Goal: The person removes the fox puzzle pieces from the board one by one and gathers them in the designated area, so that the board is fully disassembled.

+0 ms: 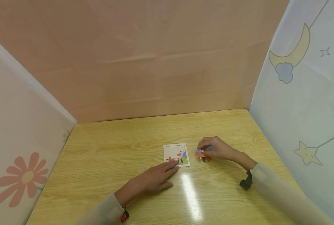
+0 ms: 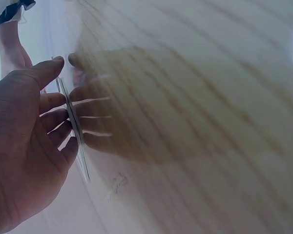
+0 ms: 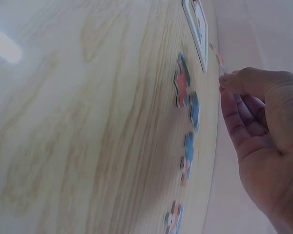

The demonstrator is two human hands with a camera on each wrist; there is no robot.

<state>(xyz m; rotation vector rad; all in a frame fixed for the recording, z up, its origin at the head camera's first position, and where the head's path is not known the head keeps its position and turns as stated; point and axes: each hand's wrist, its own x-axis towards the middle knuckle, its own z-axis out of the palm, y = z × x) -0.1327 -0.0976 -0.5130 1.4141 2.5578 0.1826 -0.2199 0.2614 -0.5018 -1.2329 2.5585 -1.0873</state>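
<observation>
Right grip (image 1: 216, 148): thumb and finger pinched together on one piece (image 3: 218, 57), raised above the table (image 1: 113, 150). Left grip (image 1: 157, 178): fingers extended, nothing held, fingertips at the near left part of the board (image 1: 172, 151). The board lies flat, left of the right grip. Loose pieces (image 1: 208, 159) lie on the table to the right of the board, under and just beside the right grip; the right wrist view shows four.

Potential faults:

1. Dropped piece. The piece is thin and appears to be pinched by one end only; a slack or uneven pinch could let it rotate or fall.

2. Disturbed pieces. The right grip is low over the loose pieces; a sideways sweep could scatter or overturn them.

3. Shifted board. The left fingers press from the near side only, without clasping an edge. Uneven pressure could slide or turn the board.

4. Obstructed area. The left fingers cover the near left corner; a piece brought there would meet them.

Whether the board's coloured areas are fitted pieces or print cannot be determined.
</observation>
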